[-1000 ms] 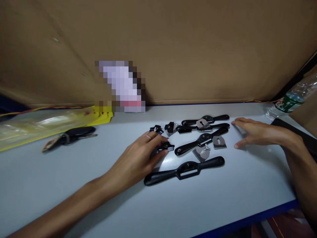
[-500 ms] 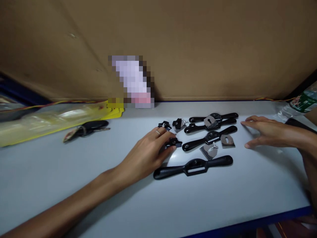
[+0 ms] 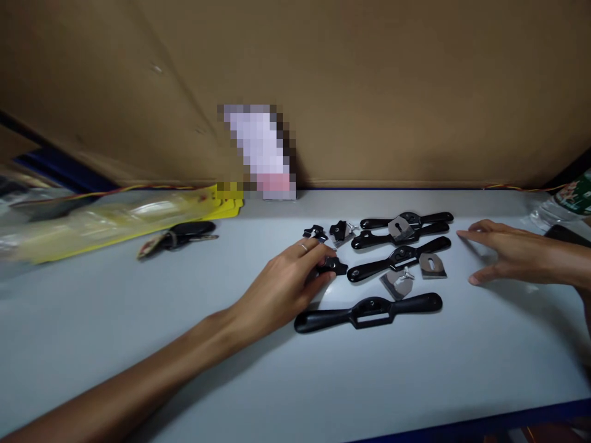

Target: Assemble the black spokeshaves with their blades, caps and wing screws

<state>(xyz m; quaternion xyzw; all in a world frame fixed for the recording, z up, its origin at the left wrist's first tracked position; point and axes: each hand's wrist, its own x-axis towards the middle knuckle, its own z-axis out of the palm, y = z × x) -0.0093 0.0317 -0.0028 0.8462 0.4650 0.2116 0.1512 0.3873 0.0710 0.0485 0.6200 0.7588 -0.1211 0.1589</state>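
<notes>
Beyond right hand (image 3: 514,249), illegible green label (image 3: 575,195).

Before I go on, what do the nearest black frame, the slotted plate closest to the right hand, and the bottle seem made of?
Frame: probably metal with a black coating, judging by its smooth satin sheen; hard plastic isn't ruled out.
Plate: likely bare steel, given its grey, faintly shiny face.
Bottle: seems clear, glossy plastic, see-through beside its green label.
</notes>
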